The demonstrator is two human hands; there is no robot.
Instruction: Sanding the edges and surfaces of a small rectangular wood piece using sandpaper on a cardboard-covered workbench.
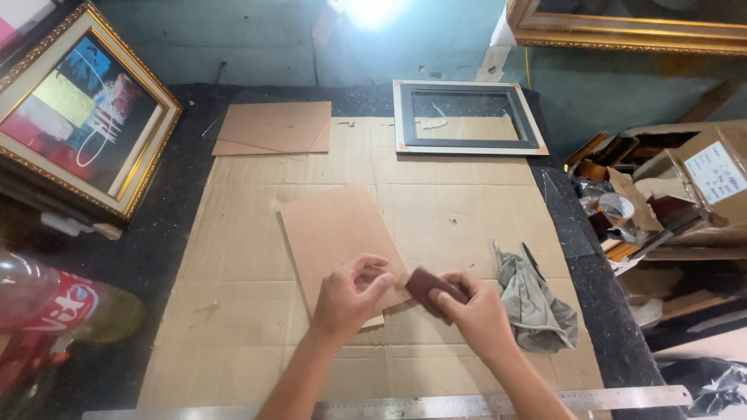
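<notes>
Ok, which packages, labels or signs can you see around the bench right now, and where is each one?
Clear plastic bottle with a red wraparound label: lying on its side at the left edge of the bench.
Brown cardboard box: right of the bench, flaps open, holding frame offcuts.
White rectangular paper label with dark print: stuck on the box's upper face.
No screens or signs show.

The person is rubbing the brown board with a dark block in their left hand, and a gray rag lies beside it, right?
Not quite. The head view shows the dark block in the right hand, not the left. The left hand steadies the brown board. The gray rag lies beside it.
</notes>
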